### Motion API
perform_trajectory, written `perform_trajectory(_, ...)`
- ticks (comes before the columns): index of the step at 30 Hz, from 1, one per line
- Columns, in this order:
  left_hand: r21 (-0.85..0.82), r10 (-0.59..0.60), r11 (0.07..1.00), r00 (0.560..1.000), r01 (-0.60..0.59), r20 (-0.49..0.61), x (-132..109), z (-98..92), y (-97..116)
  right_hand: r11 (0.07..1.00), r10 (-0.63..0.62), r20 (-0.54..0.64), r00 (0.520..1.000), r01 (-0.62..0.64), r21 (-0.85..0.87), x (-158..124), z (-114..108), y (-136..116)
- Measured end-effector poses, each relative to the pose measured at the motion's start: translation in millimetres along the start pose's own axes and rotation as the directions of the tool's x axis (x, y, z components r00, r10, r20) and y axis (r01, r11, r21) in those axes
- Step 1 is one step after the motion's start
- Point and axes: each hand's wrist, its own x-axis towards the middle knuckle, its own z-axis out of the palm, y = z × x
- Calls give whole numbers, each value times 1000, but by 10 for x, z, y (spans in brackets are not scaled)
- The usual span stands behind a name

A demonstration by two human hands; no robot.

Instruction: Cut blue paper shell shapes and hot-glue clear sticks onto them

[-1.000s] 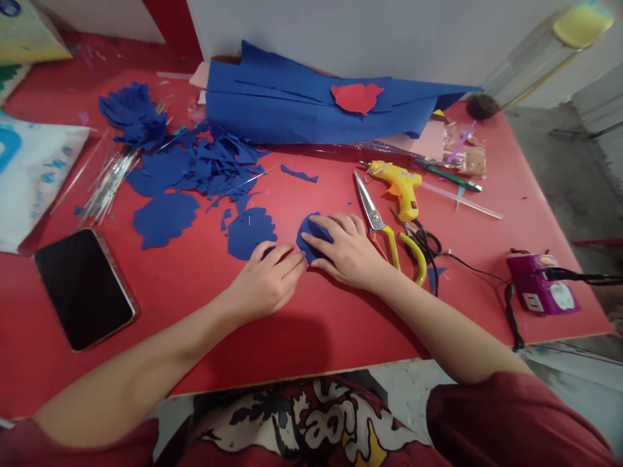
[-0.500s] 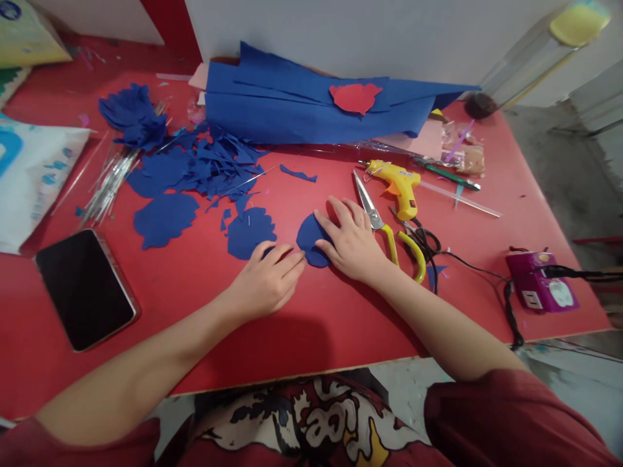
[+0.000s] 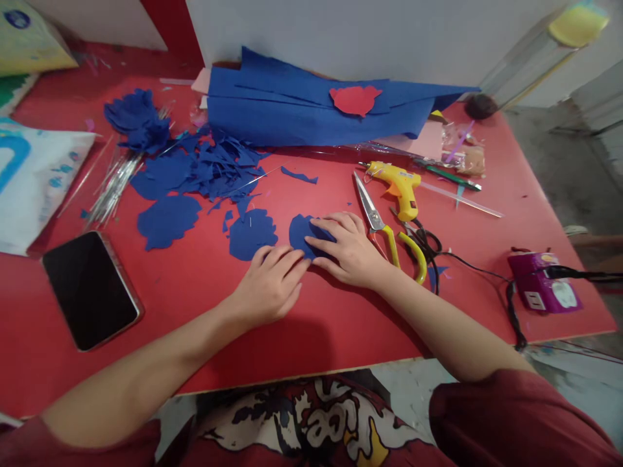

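A small rounded blue felt piece (image 3: 298,232) lies on the red table (image 3: 311,324) in front of me. My right hand (image 3: 351,251) rests on its right part, fingers stretched flat and pointing left. My left hand (image 3: 270,285) lies flat on the table just below and left of the piece, and its fingertips reach the piece's lower edge. Neither hand grips anything. A second blue cut-out shape (image 3: 252,233) lies just left of my left fingertips.
Yellow-handled scissors (image 3: 377,220) and a yellow glue gun (image 3: 400,188) lie right of my right hand, with a black cord running to a purple power strip (image 3: 545,292). Blue scraps (image 3: 214,168), a folded blue felt sheet (image 3: 302,107) and a phone (image 3: 90,288) lie farther off.
My right hand slid right off most of the blue piece, then came back left over it. The piece sits slightly farther left. My left hand has barely moved.
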Motion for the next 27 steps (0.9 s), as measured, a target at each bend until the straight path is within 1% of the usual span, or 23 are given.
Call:
perform_trajectory(4, 39, -147, 989, 989, 146, 21, -19, 23, 3, 1000, -11, 37, 999, 11, -1, 7, 8, 16)
perform_trajectory(7, 41, -163, 986, 985, 161, 50, -31, 47, -8, 999, -19, 74, 997, 22, -30, 13, -1, -3)
perform_trajectory(8, 37, -160, 987, 986, 158, 50, -34, 54, -11, 999, -1, 81, 997, 5, -45, 16, 1, -11)
perform_trajectory(10, 29, -153, 988, 987, 152, 45, -38, 62, -15, 994, 77, 69, 995, -71, -85, 20, 19, -20)
perform_trajectory(13, 26, -151, 988, 988, 150, 42, -40, 66, -16, 967, 215, 23, 976, -209, -146, 23, 58, -16)
perform_trajectory(15, 31, -152, 988, 988, 151, 38, -40, 64, -14, 952, 262, 4, 965, -258, -166, 23, 69, -11)
perform_trajectory(17, 39, -146, 989, 989, 144, 30, -39, 61, -12, 958, 240, 1, 971, -237, -160, 20, 62, -12)
perform_trajectory(20, 51, -125, 991, 992, 124, 13, -35, 53, -8, 984, 117, 19, 993, -113, -134, 13, 46, -18)
perform_trajectory(21, 51, -119, 992, 993, 118, 9, -34, 51, -8, 987, 98, 18, 995, -95, -133, 11, 45, -19)
perform_trajectory(22, 49, -113, 992, 994, 113, 5, -34, 49, -7, 985, 106, 10, 994, -104, -137, 10, 48, -17)
perform_trajectory(25, 43, -98, 994, 995, 99, -8, -32, 45, -10, 970, 194, -54, 979, -200, -135, 8, 57, 0)
perform_trajectory(26, 47, -93, 995, 996, 93, -11, -32, 44, -11, 971, 197, -72, 978, -204, -121, 7, 56, 6)
perform_trajectory(27, 55, -87, 995, 996, 88, -13, -31, 42, -12, 978, 173, -82, 981, -181, -102, 6, 50, 12)
